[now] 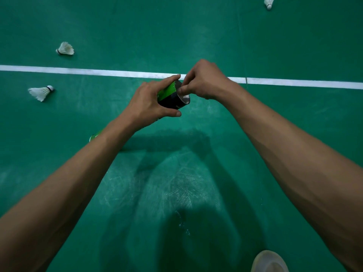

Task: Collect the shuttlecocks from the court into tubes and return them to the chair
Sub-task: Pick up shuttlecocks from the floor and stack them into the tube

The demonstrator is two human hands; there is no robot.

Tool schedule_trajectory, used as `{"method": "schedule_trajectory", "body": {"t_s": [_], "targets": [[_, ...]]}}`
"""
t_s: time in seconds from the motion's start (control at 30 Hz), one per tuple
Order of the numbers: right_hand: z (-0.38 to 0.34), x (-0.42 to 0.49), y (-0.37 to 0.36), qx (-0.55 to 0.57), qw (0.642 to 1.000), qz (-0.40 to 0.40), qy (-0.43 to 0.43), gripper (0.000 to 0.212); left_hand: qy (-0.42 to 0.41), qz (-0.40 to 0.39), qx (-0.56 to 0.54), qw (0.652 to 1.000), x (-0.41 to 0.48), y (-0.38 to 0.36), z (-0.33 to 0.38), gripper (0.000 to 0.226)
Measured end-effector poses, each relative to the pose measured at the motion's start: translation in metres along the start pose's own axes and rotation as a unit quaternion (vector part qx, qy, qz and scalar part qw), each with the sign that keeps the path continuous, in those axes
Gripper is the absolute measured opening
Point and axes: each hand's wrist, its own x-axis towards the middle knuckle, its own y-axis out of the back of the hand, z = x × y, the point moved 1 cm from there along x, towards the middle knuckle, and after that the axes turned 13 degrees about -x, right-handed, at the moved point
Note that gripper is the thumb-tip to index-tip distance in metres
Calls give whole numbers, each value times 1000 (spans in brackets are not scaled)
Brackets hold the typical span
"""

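The tube (170,97) is held in the air just on the near side of the white line (98,71), and its mouth almost overlaps the line. Its long axis runs slantwise from lower left to upper right, and the open mouth points up and right. It is a smooth cylinder, glossy green and black; the mouth shows something pale inside that is hard to make out. Most of its length is hidden under the left forearm, with only a green tip peeking out below.

The left hand (145,103) grips the tube near the mouth, with its fingers over the top and its thumb beneath. The right hand (202,81) is curled tight, thumb and fingertips bunched at the rim. Whether they pinch the rim or something in the mouth cannot be told.

Beyond the line to the left lies a white feathered shuttlecock (65,49), cork pointing left. A second shuttlecock (40,92) lies on the near side, cork pointing right toward the tube. A third shuttlecock (269,2), far beyond the line on the right, points its cork downward and is cut off by the top edge.

The green court floor (196,26) is matte and scuffed with pale scratches on the near side of the line. A pale shoe (269,262) is cropped at the bottom edge.
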Motion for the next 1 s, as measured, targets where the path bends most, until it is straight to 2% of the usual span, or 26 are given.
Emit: {"method": "schedule_trajectory", "body": {"t_s": [0.2, 0.37, 0.47, 0.53, 0.67, 0.8, 0.97, 1.0], "targets": [[-7, -5, -18, 64, 997, 29, -27, 13, -1, -1, 14, 1000, -4, -5, -8, 101], [-17, -6, -16, 2, 997, -39, -68, 19, -4, 1, 36, 999, -8, -9, -12, 101], [-16, -10, -10, 13, 991, -114, -66, 17, 1, -2, 45, 999, -8, -9, -12, 102], [-13, -14, -12, 25, 990, -126, -60, 17, 3, -7, 51, 999, -8, -8, -13, 102], [-4, -15, -17, 110, 984, -113, -77, 13, 3, -5, 57, 998, -8, -8, -11, 101], [7, -15, -11, 220, 961, -112, -122, 28, -7, 22, 39, 999, -9, -2, -6, 99], [-7, -17, -25, 149, 979, -106, -87, 7, -15, 23, 30, 999, -14, -5, -3, 97], [-10, -17, -26, 134, 981, -117, -79, 9, -16, 20, 30, 999, -16, -6, -3, 97]]}}
